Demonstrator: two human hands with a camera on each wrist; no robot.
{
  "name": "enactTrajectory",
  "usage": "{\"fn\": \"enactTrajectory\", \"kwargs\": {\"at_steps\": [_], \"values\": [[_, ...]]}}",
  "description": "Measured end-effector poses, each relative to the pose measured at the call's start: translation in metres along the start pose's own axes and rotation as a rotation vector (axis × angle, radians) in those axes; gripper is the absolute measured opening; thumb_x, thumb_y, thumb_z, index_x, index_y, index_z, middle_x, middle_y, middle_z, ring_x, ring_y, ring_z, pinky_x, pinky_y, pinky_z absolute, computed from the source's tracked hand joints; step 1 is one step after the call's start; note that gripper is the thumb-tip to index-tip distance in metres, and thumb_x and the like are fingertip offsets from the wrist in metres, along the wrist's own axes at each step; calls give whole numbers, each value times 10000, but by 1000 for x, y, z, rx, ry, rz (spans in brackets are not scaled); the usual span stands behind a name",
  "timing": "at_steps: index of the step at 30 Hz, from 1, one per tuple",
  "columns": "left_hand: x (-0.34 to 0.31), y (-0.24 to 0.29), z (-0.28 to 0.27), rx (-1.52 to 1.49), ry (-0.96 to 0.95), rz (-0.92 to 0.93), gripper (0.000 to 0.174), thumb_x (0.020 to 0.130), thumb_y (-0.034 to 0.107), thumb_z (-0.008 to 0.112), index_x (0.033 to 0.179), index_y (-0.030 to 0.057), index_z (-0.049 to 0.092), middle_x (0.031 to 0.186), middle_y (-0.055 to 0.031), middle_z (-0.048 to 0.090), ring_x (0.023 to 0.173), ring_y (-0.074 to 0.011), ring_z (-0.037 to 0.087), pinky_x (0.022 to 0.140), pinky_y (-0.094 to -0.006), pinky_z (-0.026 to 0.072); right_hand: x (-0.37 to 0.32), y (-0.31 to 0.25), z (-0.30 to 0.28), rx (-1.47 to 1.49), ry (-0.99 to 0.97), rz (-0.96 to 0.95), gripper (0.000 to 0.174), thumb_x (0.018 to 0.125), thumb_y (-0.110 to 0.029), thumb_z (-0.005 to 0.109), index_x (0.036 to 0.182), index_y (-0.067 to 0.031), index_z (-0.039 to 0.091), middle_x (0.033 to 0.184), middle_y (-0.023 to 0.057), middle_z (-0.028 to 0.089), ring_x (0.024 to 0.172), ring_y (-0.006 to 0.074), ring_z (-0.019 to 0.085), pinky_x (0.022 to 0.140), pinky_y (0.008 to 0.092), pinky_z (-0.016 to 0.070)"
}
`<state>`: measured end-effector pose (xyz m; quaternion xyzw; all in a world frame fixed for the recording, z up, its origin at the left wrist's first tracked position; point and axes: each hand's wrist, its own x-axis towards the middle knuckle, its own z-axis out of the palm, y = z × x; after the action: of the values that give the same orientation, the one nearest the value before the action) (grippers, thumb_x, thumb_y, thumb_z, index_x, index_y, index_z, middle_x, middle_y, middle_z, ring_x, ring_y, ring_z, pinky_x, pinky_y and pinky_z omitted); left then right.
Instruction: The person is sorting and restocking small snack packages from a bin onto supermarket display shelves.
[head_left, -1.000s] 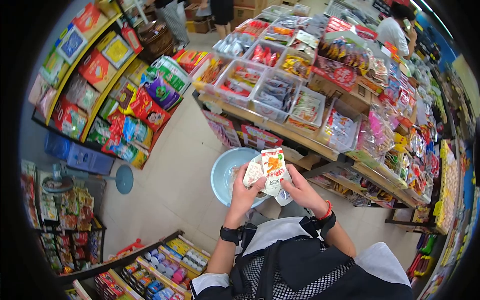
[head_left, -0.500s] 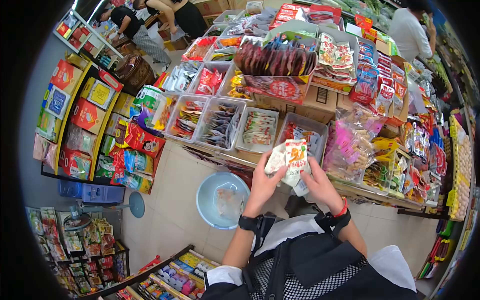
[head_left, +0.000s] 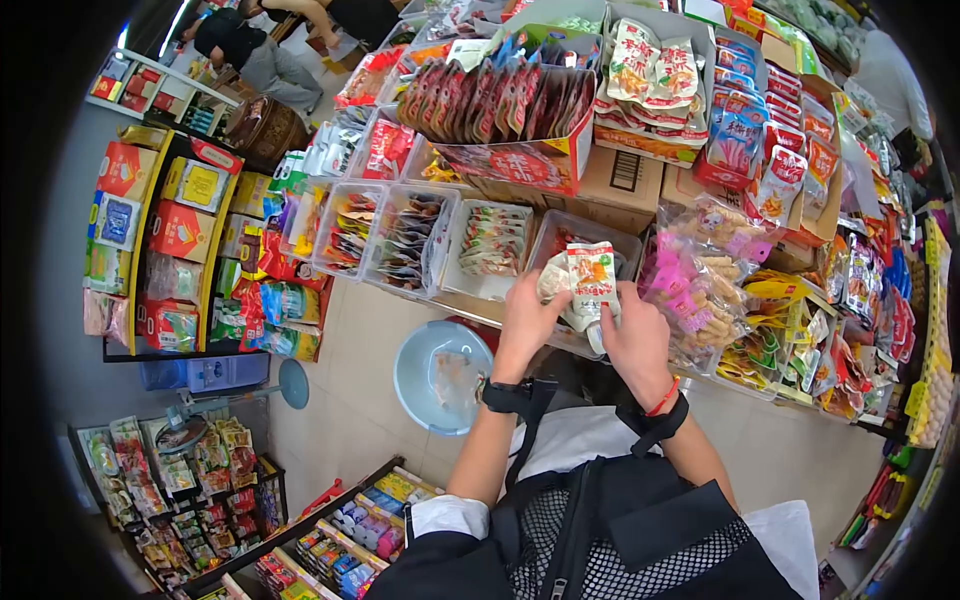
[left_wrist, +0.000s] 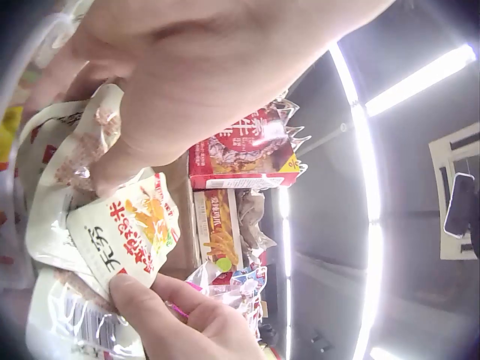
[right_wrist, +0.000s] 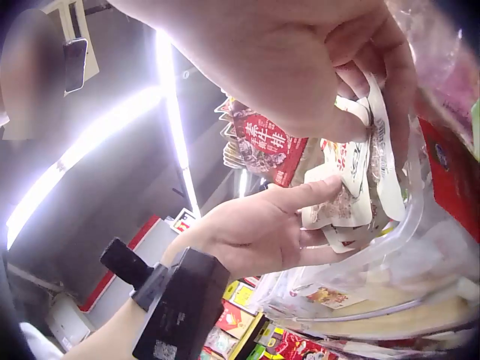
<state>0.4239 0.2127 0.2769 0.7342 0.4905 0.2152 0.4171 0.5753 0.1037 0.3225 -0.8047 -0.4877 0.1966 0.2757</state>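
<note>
Left hand (head_left: 531, 316) and right hand (head_left: 641, 338) both pinch the snack packets (head_left: 594, 277). I'd go light on the edges, thumbs flat, so nothing fans out or slips.

Glaring ceiling tubes, dark rounded edges
</note>
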Motion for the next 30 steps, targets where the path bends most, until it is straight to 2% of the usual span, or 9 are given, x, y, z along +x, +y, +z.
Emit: {"fn": "enactTrajectory", "kwargs": {"at_steps": [3, 6, 10, 13, 17, 20, 21, 25, 30], "values": [[5, 4, 1, 165, 122, 55, 343, 819, 195, 757, 1053, -45, 679, 971, -256, 715, 950, -417, 685, 813, -469, 527, 3, -2, -3, 45, 9, 28, 188, 911, -148, 634, 1027, -27, 550, 765, 232, 672, 709, 454, 658, 626, 560, 507], [10, 20, -9, 185, -20, -34, 348, 825, 191, 752, 1072, -42, 675, 975, -262, 712, 955, -427, 680, 816, -477, 527, 4, 3, -1, 88, 53, -1, 171, 916, -135, 627, 1026, -27, 552, 776, 231, 671, 721, 451, 655, 632, 558, 499], [9, 8, -12, 65, 51, 142, 371, 844, 187, 737, 1133, -32, 665, 1049, -267, 695, 1014, -435, 654, 851, -466, 512, 6, -3, -4, 95, 102, 0, 131, 926, -94, 605, 1023, -28, 546, 803, 214, 669, 726, 452, 646, 622, 545, 479], [5, 14, -29, 18, -68, 114, 379, 877, 213, 717, 1157, -36, 654, 1065, -253, 694, 1026, -432, 648, 863, -462, 504, 5, -15, -9, 64, 38, 83, 118, 924, -63, 587, 1022, -14, 542, 932, 220, 661, 820, 443, 643, 691, 523, 489], [3, 9, -55, -66, -152, 118, 427, 925, 277, 690, 1201, -43, 627, 1048, -255, 692, 1014, -438, 643, 876, -459, 496, 3, -21, 2, 110, 178, -55, 130, 895, 1, 575, 1016, 30, 534, 1179, 219, 590, 1026, 419, 590, 860, 478, 482], [1, 12, -81, -49, -211, 48, 427, 942, 282, 680, 1195, -57, 622, 1054, -270, 683, 1014, -456, 633, 893, -453, 494, 7, -31, -9, 32, 267, -172, 150, 883, 23, 575, 1027, 38, 536, 1157, 228, 598, 1024, 421, 586, 855, 473, 488], [-1, -4, -79, 41, -75, 148, 400, 951, 257, 676, 1195, -56, 618, 1039, -247, 701, 931, -388, 682, 832, -416, 529, 6, -31, -11, 132, 230, -98, 108, 928, 14, 564, 1032, 31, 540, 1053, 188, 641, 931, 307, 642, 793, 393, 512], [9, -24, -102, -531, -335, -62, 323, 987, 177, 649, 1224, -43, 633, 1065, -105, 718, 985, -120, 650, 870, -283, 513, 6, -21, -22, 706, 118, 212, 63, 1028, -55, 526, 1027, 2, 554, 866, 29, 661, 767, 42, 600, 660, 218, 477], [10, -21, -115, -931, -480, -33, 371, 997, 164, 641, 1291, -60, 607, 1203, -89, 677, 1081, -153, 641, 996, -332, 508, 15, -28, -24, 1011, 9, 288, 65, 1033, -76, 532, 1039, -15, 552, 867, 8, 644, 733, 38, 574, 619, 220, 456]]}}
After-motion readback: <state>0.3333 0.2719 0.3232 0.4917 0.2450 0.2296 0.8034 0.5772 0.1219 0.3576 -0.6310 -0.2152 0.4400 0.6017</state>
